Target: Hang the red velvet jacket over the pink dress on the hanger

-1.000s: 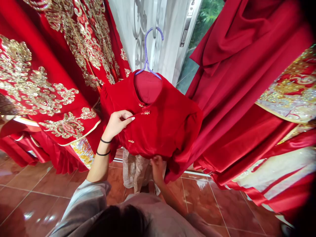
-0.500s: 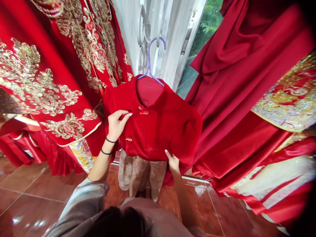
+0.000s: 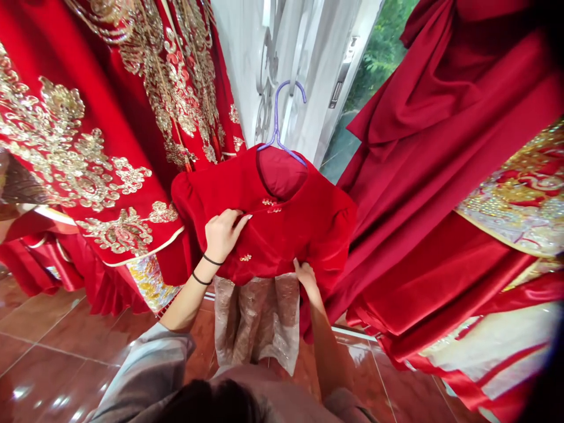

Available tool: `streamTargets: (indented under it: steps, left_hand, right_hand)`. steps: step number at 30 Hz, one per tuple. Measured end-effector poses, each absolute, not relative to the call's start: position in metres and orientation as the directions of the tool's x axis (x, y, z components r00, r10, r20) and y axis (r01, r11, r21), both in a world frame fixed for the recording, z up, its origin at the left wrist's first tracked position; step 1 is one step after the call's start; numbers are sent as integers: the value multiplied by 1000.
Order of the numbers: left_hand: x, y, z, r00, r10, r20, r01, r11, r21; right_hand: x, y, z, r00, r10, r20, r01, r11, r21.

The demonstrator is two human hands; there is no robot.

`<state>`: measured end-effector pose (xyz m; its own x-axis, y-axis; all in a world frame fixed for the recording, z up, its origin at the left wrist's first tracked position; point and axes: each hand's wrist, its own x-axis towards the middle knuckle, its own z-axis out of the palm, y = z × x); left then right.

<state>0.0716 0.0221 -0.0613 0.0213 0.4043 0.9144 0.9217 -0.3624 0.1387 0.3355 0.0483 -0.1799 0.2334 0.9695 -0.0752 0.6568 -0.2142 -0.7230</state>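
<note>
A red velvet jacket (image 3: 229, 188) with small gold frog buttons hangs on a purple hanger (image 3: 276, 117). My left hand (image 3: 222, 235), with two dark bands at its wrist, is closed in a pinch at the jacket's front, left of the upper buttons. A thin red line runs from its fingertips toward those buttons; whether it is a cord or the cloth's edge I cannot tell. At the lower hem, right of the middle, my right hand (image 3: 307, 276) grips the jacket, thumb on top and fingers partly hidden.
Red gowns with gold embroidery (image 3: 110, 229) crowd the left. On the right hang plain red drapes of cloth (image 3: 409, 135) and a beaded garment (image 3: 520, 194). Behind the hanger stands a white door (image 3: 326, 70). Sheer brownish fabric (image 3: 258, 317) hangs below the jacket over the tiled floor (image 3: 53, 341).
The jacket, hanger and both hands sit slightly further right in view, as does the background. The jacket's lower part is tilted up a little, showing more of the brownish fabric. Both hands keep their grip.
</note>
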Motion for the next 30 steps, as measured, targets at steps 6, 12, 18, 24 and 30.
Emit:
streamTargets:
  steps: [6, 12, 18, 24, 30]
  left_hand:
    - [46, 7, -16, 59, 266, 962, 898, -435, 66]
    - [12, 40, 35, 10, 520, 854, 862, -437, 256]
    - [5, 44, 37, 11, 704, 710, 881, -342, 326]
    - [42, 9, 30, -58, 597, 801, 918, -283, 277]
    - [43, 19, 17, -69, 524, 849, 919, -297, 259]
  right_hand:
    - [348, -7, -74, 288, 899, 329, 759, -5, -651]
    - [333, 25, 18, 219, 277, 935, 874, 370, -315]
    - [354, 59, 30, -17, 671, 741, 752, 497, -433]
    - [369, 105, 33, 56, 582, 811, 527, 673, -519]
    - [364, 125, 16, 32, 556, 831, 677, 599, -427]
